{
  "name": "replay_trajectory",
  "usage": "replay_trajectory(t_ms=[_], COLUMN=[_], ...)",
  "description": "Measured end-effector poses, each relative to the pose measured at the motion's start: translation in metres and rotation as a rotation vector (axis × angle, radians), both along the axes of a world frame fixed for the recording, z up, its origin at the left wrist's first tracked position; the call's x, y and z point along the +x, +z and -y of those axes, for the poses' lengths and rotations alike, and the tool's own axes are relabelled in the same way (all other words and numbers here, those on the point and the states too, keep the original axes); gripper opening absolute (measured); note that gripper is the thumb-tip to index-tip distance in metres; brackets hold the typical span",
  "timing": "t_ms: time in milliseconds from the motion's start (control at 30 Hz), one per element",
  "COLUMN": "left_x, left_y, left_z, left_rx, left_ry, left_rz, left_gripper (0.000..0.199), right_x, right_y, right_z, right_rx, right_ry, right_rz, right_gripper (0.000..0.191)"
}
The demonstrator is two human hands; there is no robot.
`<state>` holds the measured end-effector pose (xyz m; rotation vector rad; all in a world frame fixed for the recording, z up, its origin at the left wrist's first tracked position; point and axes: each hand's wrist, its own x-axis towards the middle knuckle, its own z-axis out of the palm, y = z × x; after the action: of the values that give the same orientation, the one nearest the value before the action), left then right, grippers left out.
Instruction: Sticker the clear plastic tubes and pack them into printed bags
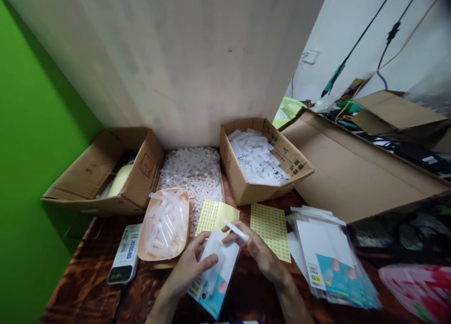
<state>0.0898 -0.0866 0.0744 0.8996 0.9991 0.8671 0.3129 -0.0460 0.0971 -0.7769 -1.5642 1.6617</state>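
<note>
My left hand (pixel 192 263) grips a flat white-and-blue printed packet (pixel 221 289) by its left side, thumb across its front. Just above the packet's upper edge, my right hand (pixel 264 256) is closed on a slim whitish plastic tube (pixel 237 231) that points up and left. What lies inside the packet is hard to make out. Behind my hands are a yellow sheet of small stickers (pixel 213 212) and a second sticker sheet (pixel 270 230). To the left, a peach tray (pixel 141 246) holds several clear plastic tubes (pixel 167 227).
A white device with a dark display (pixel 124 256) lies at left. Small white parts (pixel 190 166) are heaped between a left cardboard box (pixel 139 183) and a right cardboard box (pixel 243 192) of translucent pieces. Printed packets (pixel 327 256) are stacked at right, below a large cardboard flap (pixel 355 166).
</note>
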Motion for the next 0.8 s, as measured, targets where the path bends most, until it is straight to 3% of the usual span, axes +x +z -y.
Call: replay_trajectory(t_ms=[200,267,333,400,467,567,700,800], left_x=[-0.008,-0.006,-0.001,0.008,0.019,0.031,0.033,0.027], left_y=[0.001,0.004,0.011,0.018,0.025,0.032,0.038,0.041], left_z=[-0.003,-0.004,-0.005,-0.003,0.000,0.005,0.004,-0.007], left_rx=[0.032,0.049,0.094,0.206,0.413,0.718,0.798,0.937], left_ry=[0.023,0.107,0.275,0.414,0.384,0.235,0.306,0.293], left_rz=[-0.060,-0.131,-0.276,-0.466,-0.632,-0.779,-0.827,-0.794], left_gripper=[0.063,0.062,0.059,0.052,0.044,0.040,0.031,0.025], right_x=[-0.010,-0.015,-0.021,-0.027,-0.033,-0.038,-0.036,-0.034], right_y=[-0.009,-0.015,-0.020,-0.020,-0.015,-0.006,-0.002,-0.006], right_z=[-0.004,-0.005,-0.005,-0.003,0.000,0.002,-0.003,-0.005], right_rx=[0.085,0.062,0.017,0.000,0.016,0.043,0.045,0.036], right_ry=[0.048,-0.099,-0.335,-0.473,-0.423,-0.360,-0.399,-0.270], right_rz=[0.108,0.101,0.072,0.012,-0.061,-0.044,0.094,0.138], right_gripper=[0.067,0.055,0.043,0.039,0.041,0.039,0.034,0.032])
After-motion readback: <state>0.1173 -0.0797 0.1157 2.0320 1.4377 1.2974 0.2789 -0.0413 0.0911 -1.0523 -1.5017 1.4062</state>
